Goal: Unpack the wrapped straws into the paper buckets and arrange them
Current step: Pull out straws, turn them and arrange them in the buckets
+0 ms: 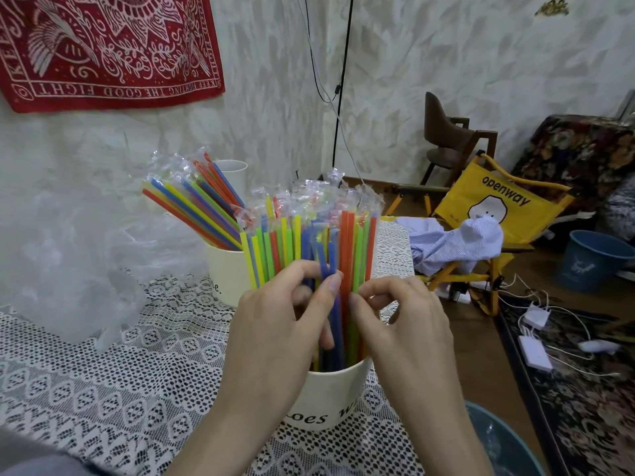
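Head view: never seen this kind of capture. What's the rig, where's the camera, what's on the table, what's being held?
There is no robot here: a person works with two bare hands, and one wide-angle camera on their head looks forward and down.

On the lace tablecloth stands a near paper bucket packed with upright wrapped straws in many colours. Behind it a second bucket holds straws leaning left, with a white cup behind that. Crumpled clear plastic lies at the left.

The left hand and right hand are both in the near bucket's bundle, fingers curled and pinching straws around the blue ones. A yellow folding chair stands beyond the table.
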